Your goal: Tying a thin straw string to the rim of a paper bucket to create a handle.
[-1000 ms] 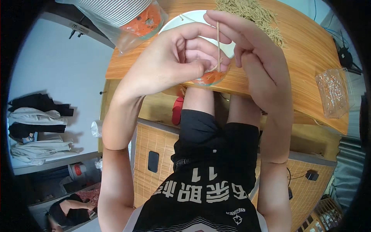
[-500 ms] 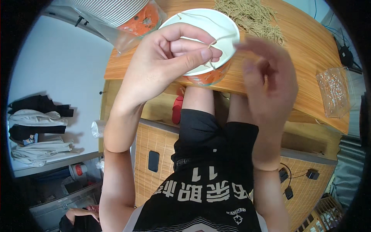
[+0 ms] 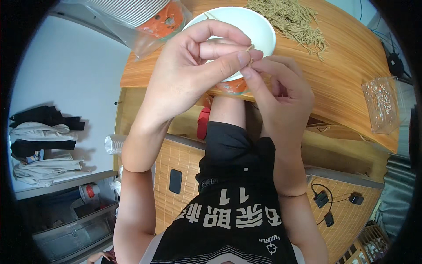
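Note:
Above a round paper tub (image 3: 263, 33) with a white inside and orange printed sides, my two hands meet at the fingertips. My left hand (image 3: 182, 72) pinches a thin tan cord (image 3: 250, 48) between thumb and forefinger, its other fingers curled. Close against it, my right hand (image 3: 285, 94) has thumb and forefinger pressed together at the same cord; the fingertips hide most of that piece. Another bit of tan cord (image 3: 210, 15) lies at the tub's far left rim. A heap of similar cords (image 3: 288, 22) lies on the table behind the tub, to the right.
At the far left of the wooden table (image 3: 347, 66) a stack of white-rimmed orange tubs (image 3: 160, 22) sits in a clear plastic bag. A clear box (image 3: 381, 105) of small pale pieces stands by the right edge. My legs are below the table's front edge.
My right hand has moved left and in to meet my left hand at the cord. The cord's loose end, earlier stretched over the tub, is now mostly hidden by fingers.

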`<action>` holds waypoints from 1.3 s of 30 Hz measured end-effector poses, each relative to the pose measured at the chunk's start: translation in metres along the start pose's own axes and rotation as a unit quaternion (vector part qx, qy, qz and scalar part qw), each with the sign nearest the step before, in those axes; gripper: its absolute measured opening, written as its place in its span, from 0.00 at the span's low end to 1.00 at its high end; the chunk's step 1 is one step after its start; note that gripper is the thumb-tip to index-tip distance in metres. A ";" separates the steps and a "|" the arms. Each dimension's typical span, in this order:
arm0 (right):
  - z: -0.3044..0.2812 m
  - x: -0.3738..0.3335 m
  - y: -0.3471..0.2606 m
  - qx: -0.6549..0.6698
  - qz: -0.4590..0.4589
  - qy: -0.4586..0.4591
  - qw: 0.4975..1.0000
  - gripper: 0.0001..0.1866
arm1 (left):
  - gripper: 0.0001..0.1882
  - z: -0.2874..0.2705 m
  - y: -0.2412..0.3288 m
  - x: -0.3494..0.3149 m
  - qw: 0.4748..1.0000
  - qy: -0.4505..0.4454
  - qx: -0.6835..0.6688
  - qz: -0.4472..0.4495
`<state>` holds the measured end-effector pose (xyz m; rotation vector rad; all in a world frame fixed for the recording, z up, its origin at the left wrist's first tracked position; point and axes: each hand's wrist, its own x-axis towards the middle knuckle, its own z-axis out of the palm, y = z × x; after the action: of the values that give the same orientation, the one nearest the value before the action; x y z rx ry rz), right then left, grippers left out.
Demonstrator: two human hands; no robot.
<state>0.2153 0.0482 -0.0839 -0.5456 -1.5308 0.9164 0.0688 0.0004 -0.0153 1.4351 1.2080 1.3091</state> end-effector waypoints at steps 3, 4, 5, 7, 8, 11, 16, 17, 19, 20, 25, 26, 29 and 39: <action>0.001 -0.006 -0.006 0.025 0.091 0.017 0.995 0.07 | 0.11 0.002 0.000 -0.002 1.000 0.020 0.008 0.009; -0.002 -0.007 -0.007 0.071 0.148 0.013 0.986 0.07 | 0.11 0.003 0.001 -0.003 0.999 0.031 0.011 0.012; -0.003 -0.008 -0.007 0.117 0.205 0.010 0.972 0.07 | 0.11 0.003 0.001 -0.004 0.999 0.034 0.010 0.011; -0.004 -0.012 0.009 0.145 0.173 0.014 0.974 0.06 | 0.14 0.004 0.003 -0.001 0.997 0.056 0.056 0.022; -0.003 -0.014 0.015 0.173 0.141 0.019 0.975 0.06 | 0.14 0.003 0.000 -0.001 0.997 0.057 0.055 0.023; -0.003 -0.014 0.015 0.170 0.142 0.019 0.975 0.07 | 0.14 0.000 -0.009 -0.001 0.978 0.076 0.172 0.089; 0.001 -0.016 0.017 0.199 0.137 0.030 0.970 0.07 | 0.09 0.003 -0.011 -0.001 0.949 0.119 0.268 0.120; 0.002 -0.017 0.017 0.215 0.142 0.040 0.966 0.07 | 0.09 0.002 -0.011 -0.001 0.949 0.121 0.267 0.119; 0.002 -0.017 0.017 0.218 0.146 0.038 0.964 0.07 | 0.09 -0.001 -0.010 0.000 0.943 0.102 0.279 0.151; 0.002 -0.018 0.016 0.222 0.150 0.037 0.963 0.07 | 0.09 -0.003 -0.008 -0.002 0.943 0.104 0.279 0.151; 0.002 -0.021 0.023 0.126 0.045 0.059 0.989 0.06 | 0.09 -0.006 0.013 -0.005 0.845 0.089 0.447 0.278; 0.002 -0.022 0.025 0.078 -0.002 0.058 0.995 0.06 | 0.09 -0.005 0.016 -0.005 0.855 0.033 0.434 0.281; 0.002 -0.019 0.029 -0.018 -0.135 0.052 0.989 0.08 | 0.09 -0.010 0.006 0.007 0.848 -0.029 0.429 0.309; -0.012 -0.014 0.032 -0.103 -0.248 0.017 0.963 0.12 | 0.08 -0.009 0.001 0.009 0.871 -0.122 0.404 0.252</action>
<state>0.2243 0.0588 -0.1178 -0.2963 -1.6374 0.3643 0.0599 0.0086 -0.0113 2.5745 1.3178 0.8926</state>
